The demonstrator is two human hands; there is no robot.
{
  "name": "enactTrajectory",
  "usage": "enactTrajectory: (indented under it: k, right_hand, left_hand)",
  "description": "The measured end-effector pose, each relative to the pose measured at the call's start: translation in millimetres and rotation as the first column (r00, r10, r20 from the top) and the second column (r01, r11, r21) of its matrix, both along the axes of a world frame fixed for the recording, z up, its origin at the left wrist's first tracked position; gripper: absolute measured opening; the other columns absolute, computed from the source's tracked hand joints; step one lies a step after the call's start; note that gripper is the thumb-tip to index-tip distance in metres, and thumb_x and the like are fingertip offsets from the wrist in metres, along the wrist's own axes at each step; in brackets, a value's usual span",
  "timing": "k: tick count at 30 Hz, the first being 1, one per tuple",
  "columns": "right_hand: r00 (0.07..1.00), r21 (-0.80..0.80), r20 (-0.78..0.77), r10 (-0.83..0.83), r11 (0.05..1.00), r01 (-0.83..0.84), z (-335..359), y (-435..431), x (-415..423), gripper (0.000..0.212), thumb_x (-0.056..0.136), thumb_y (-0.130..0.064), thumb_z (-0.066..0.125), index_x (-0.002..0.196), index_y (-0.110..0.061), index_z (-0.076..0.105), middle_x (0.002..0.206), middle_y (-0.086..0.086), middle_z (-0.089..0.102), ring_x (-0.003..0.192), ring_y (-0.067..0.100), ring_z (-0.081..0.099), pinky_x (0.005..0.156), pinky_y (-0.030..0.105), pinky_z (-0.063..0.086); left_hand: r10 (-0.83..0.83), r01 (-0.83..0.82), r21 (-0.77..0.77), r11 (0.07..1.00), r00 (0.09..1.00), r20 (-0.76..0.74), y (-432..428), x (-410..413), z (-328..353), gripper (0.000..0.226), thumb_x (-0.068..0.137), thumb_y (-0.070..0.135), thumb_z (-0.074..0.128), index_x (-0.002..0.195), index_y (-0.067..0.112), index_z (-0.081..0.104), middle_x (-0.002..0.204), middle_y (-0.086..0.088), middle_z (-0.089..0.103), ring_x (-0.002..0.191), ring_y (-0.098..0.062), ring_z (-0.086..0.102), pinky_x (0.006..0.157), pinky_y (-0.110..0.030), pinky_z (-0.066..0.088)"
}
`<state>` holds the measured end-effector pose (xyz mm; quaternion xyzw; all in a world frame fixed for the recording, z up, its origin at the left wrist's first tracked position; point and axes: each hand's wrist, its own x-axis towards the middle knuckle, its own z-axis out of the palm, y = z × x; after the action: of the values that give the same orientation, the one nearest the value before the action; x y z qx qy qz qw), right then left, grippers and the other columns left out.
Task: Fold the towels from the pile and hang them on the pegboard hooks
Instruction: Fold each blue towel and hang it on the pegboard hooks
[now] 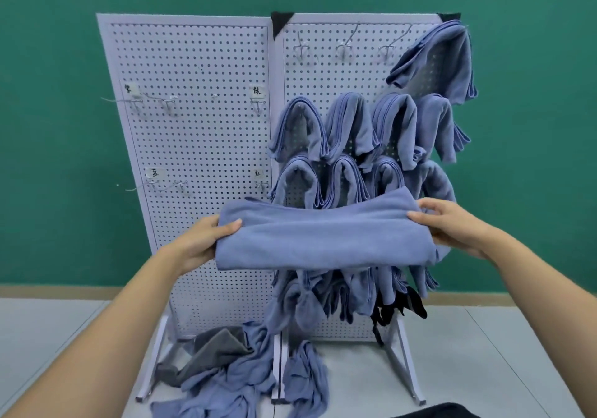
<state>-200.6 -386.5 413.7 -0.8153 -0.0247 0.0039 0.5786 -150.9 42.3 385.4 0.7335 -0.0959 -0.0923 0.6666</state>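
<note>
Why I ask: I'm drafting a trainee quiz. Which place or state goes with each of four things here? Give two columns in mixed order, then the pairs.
Things
1. folded blue towel
2. grey towel
3. black cloth
4. middle top hook

Places or states
A. bare, on the right pegboard
B. gripped at its ends by the left hand and right hand
C. crumpled on the table at the boards' foot
D. hanging low, below the hung towels

Pairs: 1-B, 2-C, 3-D, 4-A
</note>
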Motion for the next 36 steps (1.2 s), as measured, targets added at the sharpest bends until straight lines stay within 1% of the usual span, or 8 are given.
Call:
enactTrajectory:
  k: [2,4,8,16,20,25,28,36]
  right_hand:
    - [0.996,0.165,0.084,0.016,0.986,-0.03,6.0,-2.3,4.1,0.02,0.09,-0.015,0.061,0.11,-0.013,0.062,0.087,0.011,0.062,0.064,0.013,0.058,0.056,0.02,0.052]
    - [0.992,0.256,0.12,0.033,0.965,-0.063,6.4,-4.5,8.8,0.03,0.085,-0.013,0.061,0.115,-0.017,0.065,0.099,0.014,0.061,0.077,0.018,0.057,0.061,0.019,0.052]
    - [0.998,0.208,0.062,0.029,0.977,-0.041,-7.3,-5.6,13.0,0.038,0.095,0.002,0.046,0.087,-0.023,0.074,0.101,0.018,0.055,0.089,0.026,0.045,0.073,0.031,0.044]
    - [0.996,0.164,0.059,-0.066,0.985,0.055,9.1,7.4,6.1,0.02,0.094,-0.025,0.054,0.081,-0.016,0.065,0.083,0.006,0.061,0.08,0.022,0.055,0.077,0.032,0.046]
    - [0.978,-0.059,0.166,-0.128,0.989,0.139,15.4,1.0,14.2,0.017,0.084,-0.022,0.072,0.081,-0.015,0.057,0.068,0.0,0.052,0.066,0.015,0.051,0.068,0.031,0.046]
    - [0.969,-0.045,0.196,-0.149,0.986,0.16,32.2,-10.1,17.9,0.04,0.079,-0.006,0.074,0.112,-0.016,0.055,0.091,0.007,0.068,0.078,0.016,0.065,0.065,0.02,0.054]
    - [0.95,-0.101,0.251,-0.183,0.972,0.214,48.6,-19.4,16.8,0.028,0.078,-0.008,0.077,0.103,-0.013,0.066,0.096,0.005,0.071,0.081,0.012,0.067,0.063,0.013,0.051]
    - [0.78,0.21,0.496,-0.381,0.925,0.318,114.8,-53.3,27.7,0.009,0.085,-0.012,0.07,0.093,-0.015,0.069,0.093,0.006,0.072,0.083,0.02,0.064,0.081,0.036,0.052]
  left_hand:
    - [0.01,-0.002,-0.117,0.993,0.998,0.063,6.7,1.6,16.9,0.019,0.093,0.013,0.054,0.11,0.013,0.062,0.103,-0.003,0.072,0.084,-0.01,0.07,0.068,-0.023,0.057]
    - [-0.014,0.031,-0.181,0.983,0.995,0.095,12.6,2.8,27.3,0.026,0.095,0.001,0.045,0.109,0.013,0.064,0.106,-0.006,0.07,0.086,-0.013,0.069,0.073,-0.024,0.057]
    - [-0.047,0.059,-0.121,0.991,0.994,0.1,14.3,1.4,26.0,0.047,0.095,-0.006,0.039,0.079,0.018,0.076,0.09,-0.006,0.073,0.077,-0.017,0.066,0.061,-0.025,0.058]
    - [0.041,-0.039,-0.028,0.999,0.994,0.096,-10.0,6.4,27.6,0.042,0.097,0.028,0.045,0.062,0.018,0.066,0.086,0.001,0.063,0.084,-0.017,0.055,0.075,-0.033,0.045]
    - [0.084,-0.108,0.11,0.988,0.976,0.199,-28.2,13.6,27.0,0.021,0.078,0.018,0.076,0.071,0.015,0.056,0.078,-0.004,0.059,0.074,-0.019,0.053,0.064,-0.028,0.047]
    - [0.17,-0.192,0.078,0.978,0.958,0.23,-43.7,25.2,38.7,0.028,0.077,0.014,0.078,0.096,0.02,0.058,0.102,-0.008,0.063,0.085,-0.024,0.062,0.075,-0.037,0.054]
    - [0.176,-0.201,0.078,0.976,0.95,0.256,-57.9,34.8,52.4,0.041,0.077,0.015,0.078,0.113,0.023,0.061,0.112,-0.007,0.063,0.098,-0.025,0.063,0.08,-0.034,0.055]
    - [0.194,-0.147,-0.213,0.966,0.957,0.217,-125.9,60.6,110.1,0.028,0.083,0.017,0.072,0.109,0.01,0.065,0.103,-0.012,0.071,0.093,-0.028,0.068,0.074,-0.036,0.055]
